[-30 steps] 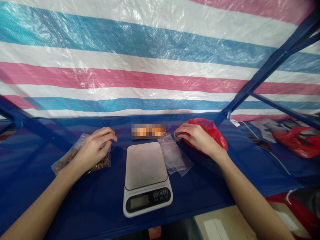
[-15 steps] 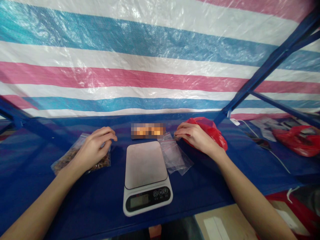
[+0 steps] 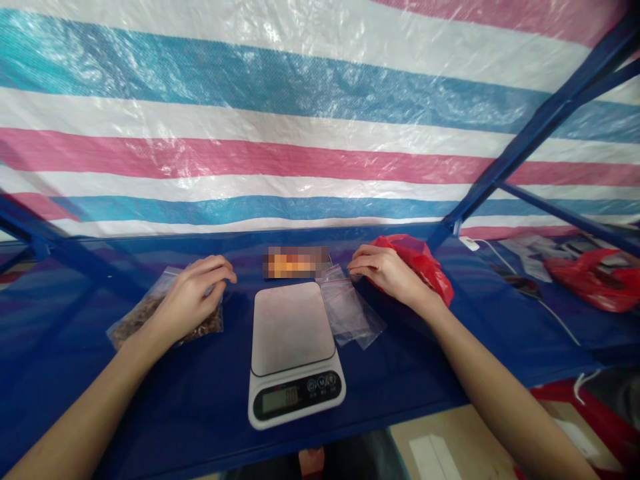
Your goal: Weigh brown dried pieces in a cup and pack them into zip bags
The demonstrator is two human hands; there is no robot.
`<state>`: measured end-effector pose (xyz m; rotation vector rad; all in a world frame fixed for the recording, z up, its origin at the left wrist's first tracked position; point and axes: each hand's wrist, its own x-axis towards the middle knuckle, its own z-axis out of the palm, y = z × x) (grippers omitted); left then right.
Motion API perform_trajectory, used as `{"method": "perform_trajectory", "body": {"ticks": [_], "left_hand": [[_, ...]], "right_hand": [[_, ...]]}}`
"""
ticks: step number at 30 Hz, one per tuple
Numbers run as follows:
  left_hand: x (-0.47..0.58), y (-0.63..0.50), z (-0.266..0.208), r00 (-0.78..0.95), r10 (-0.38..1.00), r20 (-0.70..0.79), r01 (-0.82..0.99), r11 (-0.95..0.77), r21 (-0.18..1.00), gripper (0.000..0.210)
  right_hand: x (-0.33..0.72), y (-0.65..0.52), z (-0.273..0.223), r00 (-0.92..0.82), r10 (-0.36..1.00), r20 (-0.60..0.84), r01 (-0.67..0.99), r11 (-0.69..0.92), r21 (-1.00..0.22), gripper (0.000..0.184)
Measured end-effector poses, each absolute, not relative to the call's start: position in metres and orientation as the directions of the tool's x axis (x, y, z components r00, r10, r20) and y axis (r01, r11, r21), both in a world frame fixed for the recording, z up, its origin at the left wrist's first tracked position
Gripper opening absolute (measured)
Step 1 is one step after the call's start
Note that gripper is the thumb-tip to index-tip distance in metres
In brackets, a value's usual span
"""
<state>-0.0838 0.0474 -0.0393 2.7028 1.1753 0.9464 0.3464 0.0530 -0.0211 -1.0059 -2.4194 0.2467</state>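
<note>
A clear zip bag of small brown pieces (image 3: pixel 145 319) lies at the left. My left hand (image 3: pixel 203 287) rests over it, fingers loosely bent and thumb apart, holding nothing. A white kitchen scale (image 3: pixel 294 333) stands in the middle, its plate bare and its display showing faint digits that look like zeros. Flat clear zip bags (image 3: pixel 345 310) overlap at the scale's right side. Just beyond them is my right hand (image 3: pixel 385 270), fingers bent and slightly apart with nothing visible in them. It lies against a red plastic bag (image 3: pixel 430 267), partly covering it.
A small blurred-out orange item (image 3: pixel 293 263) lies behind the scale. Farther right are a white cable (image 3: pixel 500 257) and another red plastic bag (image 3: pixel 590 283). Blue metal posts (image 3: pixel 520 147) and a striped tarp (image 3: pixel 280 160) bound the blue tabletop (image 3: pixel 210 400). Cardboard (image 3: pixel 465 440) shows below its front edge.
The view has shifted very slightly. Both hands keep the same places and poses, and the scale and bags have not moved.
</note>
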Motion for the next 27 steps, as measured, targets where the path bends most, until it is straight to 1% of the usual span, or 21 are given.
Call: {"method": "perform_trajectory", "body": {"ticks": [5, 9, 15, 18, 22, 23, 24, 25, 26, 27], "left_hand": [[-0.084, 0.048, -0.040, 0.517, 0.685, 0.513, 0.645, -0.706, 0.293, 0.029], [-0.085, 0.047, -0.041, 0.514, 0.683, 0.518, 0.648, -0.706, 0.287, 0.031], [-0.084, 0.048, -0.039, 0.519, 0.680, 0.519, 0.637, -0.712, 0.295, 0.030], [-0.084, 0.048, -0.039, 0.519, 0.677, 0.522, 0.637, -0.714, 0.292, 0.030], [-0.085, 0.047, -0.040, 0.519, 0.675, 0.525, 0.641, -0.713, 0.283, 0.031], [-0.085, 0.047, -0.041, 0.519, 0.675, 0.524, 0.642, -0.713, 0.282, 0.031], [-0.085, 0.047, -0.041, 0.522, 0.676, 0.520, 0.642, -0.713, 0.282, 0.031], [-0.085, 0.047, -0.041, 0.524, 0.678, 0.515, 0.643, -0.712, 0.283, 0.031], [-0.084, 0.047, -0.041, 0.525, 0.682, 0.510, 0.644, -0.709, 0.286, 0.031], [-0.084, 0.047, -0.042, 0.524, 0.686, 0.505, 0.646, -0.706, 0.289, 0.031]], "right_hand": [[0.346, 0.053, -0.020, -0.591, 0.713, 0.378, 0.633, 0.700, -0.331, 0.033], [0.348, 0.054, -0.021, -0.591, 0.703, 0.396, 0.628, 0.709, -0.322, 0.032], [0.348, 0.052, -0.019, -0.540, 0.720, 0.436, 0.655, 0.685, -0.319, 0.028], [0.356, 0.048, -0.007, -0.430, 0.761, 0.485, 0.696, 0.622, -0.358, 0.026], [0.392, 0.043, 0.014, -0.152, 0.842, 0.518, 0.826, 0.396, -0.401, 0.024], [0.404, 0.043, 0.016, -0.091, 0.858, 0.505, 0.847, 0.333, -0.414, 0.026], [0.416, 0.044, 0.017, -0.058, 0.889, 0.454, 0.849, 0.283, -0.446, 0.029], [0.427, 0.045, 0.016, -0.059, 0.935, 0.351, 0.830, 0.241, -0.503, 0.032], [0.438, 0.046, 0.013, -0.091, 0.972, 0.217, 0.808, 0.199, -0.555, 0.034], [0.447, 0.047, 0.008, -0.127, 0.987, 0.101, 0.804, 0.162, -0.571, 0.033]]}}
